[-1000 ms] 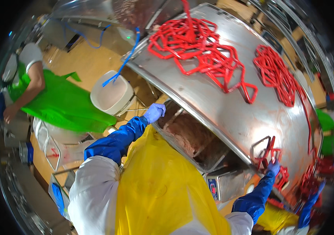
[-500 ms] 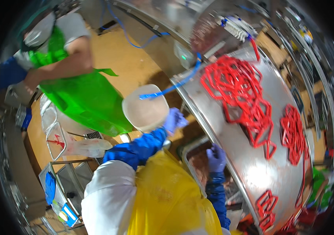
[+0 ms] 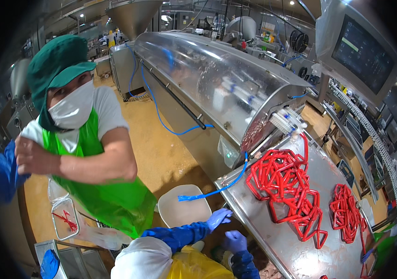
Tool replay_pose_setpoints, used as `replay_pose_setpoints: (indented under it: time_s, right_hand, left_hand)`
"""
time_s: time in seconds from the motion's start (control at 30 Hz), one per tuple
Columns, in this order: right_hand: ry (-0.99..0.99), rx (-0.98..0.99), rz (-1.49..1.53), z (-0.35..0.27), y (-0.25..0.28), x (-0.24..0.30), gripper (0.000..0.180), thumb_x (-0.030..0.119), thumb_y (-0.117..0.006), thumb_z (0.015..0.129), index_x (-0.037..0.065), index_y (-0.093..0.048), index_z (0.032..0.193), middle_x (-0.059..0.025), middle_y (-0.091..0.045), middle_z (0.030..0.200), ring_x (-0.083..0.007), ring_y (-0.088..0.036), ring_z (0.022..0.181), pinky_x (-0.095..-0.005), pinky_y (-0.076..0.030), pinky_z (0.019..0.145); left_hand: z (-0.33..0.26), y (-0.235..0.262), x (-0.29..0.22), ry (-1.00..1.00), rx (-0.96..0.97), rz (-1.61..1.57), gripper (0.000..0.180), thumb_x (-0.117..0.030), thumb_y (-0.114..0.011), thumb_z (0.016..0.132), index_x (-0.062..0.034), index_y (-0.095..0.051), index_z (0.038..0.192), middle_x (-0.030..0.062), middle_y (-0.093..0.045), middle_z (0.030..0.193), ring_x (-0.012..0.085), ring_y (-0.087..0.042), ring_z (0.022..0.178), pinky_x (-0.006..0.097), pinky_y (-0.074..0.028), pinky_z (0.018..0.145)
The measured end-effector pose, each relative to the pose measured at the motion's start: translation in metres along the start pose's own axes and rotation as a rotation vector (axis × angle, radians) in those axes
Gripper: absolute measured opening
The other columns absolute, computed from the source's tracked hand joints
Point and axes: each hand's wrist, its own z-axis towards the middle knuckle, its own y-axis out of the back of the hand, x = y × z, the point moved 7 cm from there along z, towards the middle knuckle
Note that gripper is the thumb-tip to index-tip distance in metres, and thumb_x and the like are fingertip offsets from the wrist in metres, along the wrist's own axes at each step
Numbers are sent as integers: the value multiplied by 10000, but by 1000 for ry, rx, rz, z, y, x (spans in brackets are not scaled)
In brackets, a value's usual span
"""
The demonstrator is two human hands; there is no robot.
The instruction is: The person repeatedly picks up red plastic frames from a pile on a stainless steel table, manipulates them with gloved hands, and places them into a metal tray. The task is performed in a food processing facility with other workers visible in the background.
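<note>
Below steel table (image 3: 273, 232) edge, both gloved hands: L (image 3: 218, 217) spread, R (image 3: 234, 242) curled, holding nothing.

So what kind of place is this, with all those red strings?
Probably a sausage factory. Linked red sausages lie piled on a steel table beside a long steel machine, and a co-worker wears a mask, cap and green apron.
</note>
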Motion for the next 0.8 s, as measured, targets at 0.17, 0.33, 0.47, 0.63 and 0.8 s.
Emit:
replay_pose_setpoints:
  time_s: [0.17, 0.33, 0.47, 0.63, 0.8]
  right_hand:
    - [-311, -331, 442, -23, 102, -94, 353, 335, -632, 1045, 10, -655, 910, -30, -550, 646, -174, -480, 514, -380, -439, 513]
    - [-123, 55, -250, -13, 62, -106, 356, 406, -573, 1064, 88, -645, 921, -2, -594, 787, -125, -522, 660, -308, -451, 597]
    - [-191, 360, 278, -12, 4, -33, 323, 310, -587, 1067, 17, -671, 1174, -76, -717, 1075, -179, -663, 923, -339, -551, 849]
    - [19, 508, 151, -192, 18, 183, 576, 287, -583, 1071, 13, -406, 1545, -162, -475, 1542, -277, -447, 1432, -414, -360, 1185]
    - [-367, 211, 529, -294, 68, -101, 759, 516, -469, 1068, 51, -253, 1627, -198, -412, 1607, -266, -340, 1528, -393, -273, 1243]
  left_hand:
    - [-11, 166, 23, -42, -113, 1161, 411, -376, -620, 1009, 20, -698, 1089, 118, -724, 992, 239, -684, 924, 363, -559, 921]
    - [-12, 128, 90, 557, 291, 178, 372, -377, -646, 1007, -35, -714, 1136, 108, -740, 973, 208, -732, 867, 338, -602, 746]
    - [-154, -95, -39, 634, 1139, 237, 409, -284, -712, 983, -21, -649, 1290, 106, -691, 1222, 221, -692, 1050, 345, -569, 915]
    - [-247, -155, -129, 43, 1469, 466, 498, -228, -716, 973, -54, -576, 1418, 118, -643, 1342, 284, -559, 1311, 444, -392, 1171]
    - [-202, -53, 33, 219, 850, 806, 417, -290, -686, 994, -82, -649, 1354, 137, -659, 1310, 274, -616, 1219, 395, -447, 1109]
